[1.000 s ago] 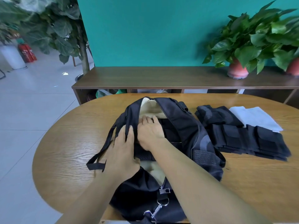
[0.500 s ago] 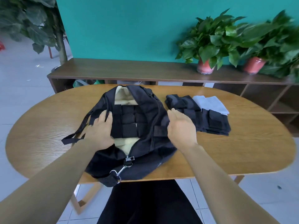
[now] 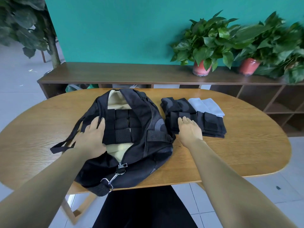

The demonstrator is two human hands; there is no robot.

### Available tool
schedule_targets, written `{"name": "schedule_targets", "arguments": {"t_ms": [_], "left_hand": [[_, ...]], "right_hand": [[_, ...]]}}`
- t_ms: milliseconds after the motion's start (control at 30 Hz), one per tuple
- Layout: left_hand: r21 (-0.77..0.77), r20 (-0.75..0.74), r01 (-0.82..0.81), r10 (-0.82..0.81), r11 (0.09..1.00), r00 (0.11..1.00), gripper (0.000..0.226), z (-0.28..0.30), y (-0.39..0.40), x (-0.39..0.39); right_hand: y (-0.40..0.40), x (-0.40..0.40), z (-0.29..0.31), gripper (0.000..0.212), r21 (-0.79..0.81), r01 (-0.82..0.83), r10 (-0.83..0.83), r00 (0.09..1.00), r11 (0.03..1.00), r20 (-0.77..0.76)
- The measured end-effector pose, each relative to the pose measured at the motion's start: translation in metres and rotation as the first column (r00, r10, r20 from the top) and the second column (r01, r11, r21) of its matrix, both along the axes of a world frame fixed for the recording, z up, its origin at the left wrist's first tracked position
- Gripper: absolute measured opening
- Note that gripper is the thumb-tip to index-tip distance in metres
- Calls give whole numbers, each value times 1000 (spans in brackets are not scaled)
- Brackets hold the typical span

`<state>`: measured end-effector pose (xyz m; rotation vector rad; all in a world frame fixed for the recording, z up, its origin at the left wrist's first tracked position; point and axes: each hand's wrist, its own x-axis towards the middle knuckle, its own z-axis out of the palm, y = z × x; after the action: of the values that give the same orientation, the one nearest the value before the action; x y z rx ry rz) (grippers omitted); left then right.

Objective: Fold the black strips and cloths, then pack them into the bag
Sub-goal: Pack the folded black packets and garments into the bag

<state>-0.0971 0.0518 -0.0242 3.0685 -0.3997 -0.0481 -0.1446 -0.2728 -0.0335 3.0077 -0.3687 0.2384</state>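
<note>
While bag [image 3: 144, 129] lies unzipped on table [image 3: 246, 153]:
L hand [image 3: 92, 135]: fingers straight, flat on bag's 9 o'clock edge.
R hand [image 3: 189, 129]: relaxed, open, touching strips [image 3: 212, 124] at bag's 3 o'clock.
Packed strips [image 3: 121, 127]: inside bag.

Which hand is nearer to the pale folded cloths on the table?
The right hand; it is over the black stack just before the pale cloths. The left hand rests on the bag, farther away.

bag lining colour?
Cream, seen inside the open bag around the packed strips; head view.
</note>
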Motion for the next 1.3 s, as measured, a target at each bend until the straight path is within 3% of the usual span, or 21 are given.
{"name": "schedule_targets", "arguments": {"t_ms": [267, 367, 500, 600, 700, 800, 867, 1000, 1133, 1300], "left_hand": [[27, -14, 15, -15, 1000, 1000, 97, -1, -3, -1], [13, -19, 17, -16, 1000, 1000, 97, 0, -2, -1], [-49, -21, 9, -10, 999, 1000, 98, 3, 1, -1], [-128, -18, 9, -11, 992, 1000, 97, 10, 5, -2], [-205, 9, 14, -12, 979, 1000, 97, 15, 11, 0], [-241, 36, 40, -32, 970, 999, 98, 16, 17, 4], [-258, 54, 54, -41, 965, 998, 97, 17, 19, 5], [-300, 80, 79, -58, 951, 995, 97, 17, 24, 7], [-314, 93, 85, -59, 946, 994, 98, 15, 26, 5], [-337, 68, 80, -60, 938, 996, 99, 14, 26, 4]], "right_hand": [[11, 4, 10, 30, -24, 16, -17, 999, 1000, -30], [10, 6, 12, 25, 38, 19, -18, 999, 999, -27], [2, 6, 13, 22, 249, 69, -85, 995, 966, 54], [5, 4, 22, 39, 322, 118, -196, 955, 940, 224], [27, 4, 44, 37, 343, 42, -210, 858, 938, 470], [73, 8, 72, 35, 287, -172, -80, 718, 942, 691], [111, 14, 82, 27, 212, -312, 46, 652, 926, 757], [171, 34, 68, 21, 121, -433, 209, 638, 893, 741], [188, 61, 40, 36, 27, -378, 286, 744, 925, 604], [182, 92, 26, 33, -189, -301, 355, 807, 935, 472]]}}
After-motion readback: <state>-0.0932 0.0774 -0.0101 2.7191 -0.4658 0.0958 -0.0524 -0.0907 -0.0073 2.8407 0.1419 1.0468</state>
